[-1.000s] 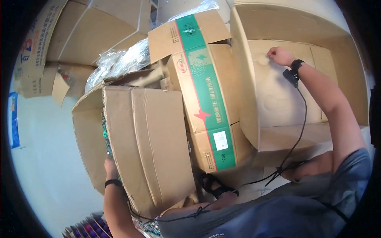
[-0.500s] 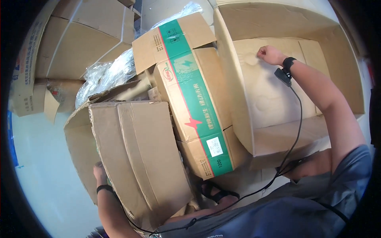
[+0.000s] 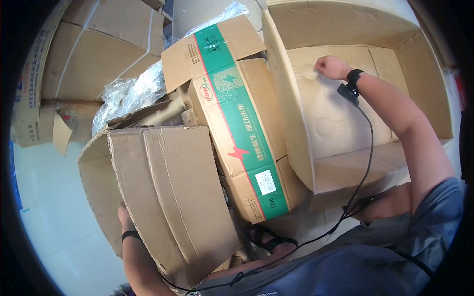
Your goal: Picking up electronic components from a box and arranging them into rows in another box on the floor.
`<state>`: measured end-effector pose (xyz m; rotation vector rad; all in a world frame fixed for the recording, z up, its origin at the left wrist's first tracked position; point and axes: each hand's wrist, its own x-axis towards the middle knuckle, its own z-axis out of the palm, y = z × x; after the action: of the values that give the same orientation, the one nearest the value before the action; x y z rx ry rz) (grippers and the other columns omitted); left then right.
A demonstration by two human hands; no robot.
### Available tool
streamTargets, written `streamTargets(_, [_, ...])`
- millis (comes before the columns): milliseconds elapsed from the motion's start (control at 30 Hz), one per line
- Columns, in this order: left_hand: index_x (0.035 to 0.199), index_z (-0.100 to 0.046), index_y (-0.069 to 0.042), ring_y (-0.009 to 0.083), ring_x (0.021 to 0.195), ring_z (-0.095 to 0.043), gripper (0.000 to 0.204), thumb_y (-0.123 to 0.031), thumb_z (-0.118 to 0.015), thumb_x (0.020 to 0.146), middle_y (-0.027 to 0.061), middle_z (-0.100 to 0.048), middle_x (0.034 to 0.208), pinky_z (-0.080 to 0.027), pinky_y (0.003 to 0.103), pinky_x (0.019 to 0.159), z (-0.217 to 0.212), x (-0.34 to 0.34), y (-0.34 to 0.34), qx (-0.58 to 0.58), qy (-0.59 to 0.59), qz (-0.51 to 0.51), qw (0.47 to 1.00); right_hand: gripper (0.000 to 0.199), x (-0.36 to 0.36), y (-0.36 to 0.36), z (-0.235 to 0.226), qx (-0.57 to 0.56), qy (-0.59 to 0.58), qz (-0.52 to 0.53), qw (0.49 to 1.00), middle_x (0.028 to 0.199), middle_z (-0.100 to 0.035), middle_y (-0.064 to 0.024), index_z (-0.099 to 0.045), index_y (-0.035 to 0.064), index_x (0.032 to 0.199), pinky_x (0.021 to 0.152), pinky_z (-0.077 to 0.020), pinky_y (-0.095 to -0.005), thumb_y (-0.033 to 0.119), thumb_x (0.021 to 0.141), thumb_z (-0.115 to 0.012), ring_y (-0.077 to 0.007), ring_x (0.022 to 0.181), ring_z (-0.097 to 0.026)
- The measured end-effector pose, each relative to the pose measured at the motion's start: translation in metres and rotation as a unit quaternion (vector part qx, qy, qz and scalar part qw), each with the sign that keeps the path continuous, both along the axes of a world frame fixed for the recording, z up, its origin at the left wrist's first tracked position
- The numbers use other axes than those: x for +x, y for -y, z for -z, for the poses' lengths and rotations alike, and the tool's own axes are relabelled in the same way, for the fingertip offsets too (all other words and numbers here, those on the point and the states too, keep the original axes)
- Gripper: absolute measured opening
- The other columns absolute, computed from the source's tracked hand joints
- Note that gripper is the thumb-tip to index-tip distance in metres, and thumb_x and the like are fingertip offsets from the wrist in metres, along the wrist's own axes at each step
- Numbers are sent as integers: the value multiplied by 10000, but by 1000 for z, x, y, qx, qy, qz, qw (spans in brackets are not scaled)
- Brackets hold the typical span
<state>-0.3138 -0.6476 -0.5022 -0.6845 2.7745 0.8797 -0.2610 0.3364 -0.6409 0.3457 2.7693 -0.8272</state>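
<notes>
Pale floor (image 3: 54, 207) holds several brown cardboard boxes; right hand (image 3: 332, 67) clenched inside large open box (image 3: 345, 29), left hand (image 3: 126, 219) mostly hidden behind flattened brown carton (image 3: 173, 192), grip unclear.

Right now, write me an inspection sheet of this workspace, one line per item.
Surface: pale floor, bare at lower left.
Job's things: large open carton, its inside bare where visible; plain open box lying on its side.
Clutter: green-striped carton wedged between the two; crumpled clear plastic wrap; more flattened and open cardboard at upper left.
Grippers: right hand, fist closed, pressed against the large carton's inner wall; left hand mostly hidden behind the plain box's edge, grip not visible.
Cables: black cable running from the right wrist device down to the torso; another near the left forearm.
Surroundings: a sandalled foot between the boxes.
</notes>
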Motion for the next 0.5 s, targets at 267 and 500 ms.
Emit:
streamTargets(267, [1060,-670,6,266,831,-672,369,-290,-539,884,158,-699,941,-528,386,744,-9,1,-4,29,14,-20,999,199,2,-17,15,-8,11,-16,1000,912,-688,-166,-666,22,948,791,-503,-380,154,837,-568,-297,868,-649])
streamTargets(500, [1065,-666,12,260,835,-669,379,-295,-527,892,154,-697,948,-528,384,743,-12,-4,-28,55,26,-41,997,170,4,-16,17,-14,-5,2,1000,861,-687,-169,-673,27,869,761,-503,-386,152,797,-583,-296,825,-651])
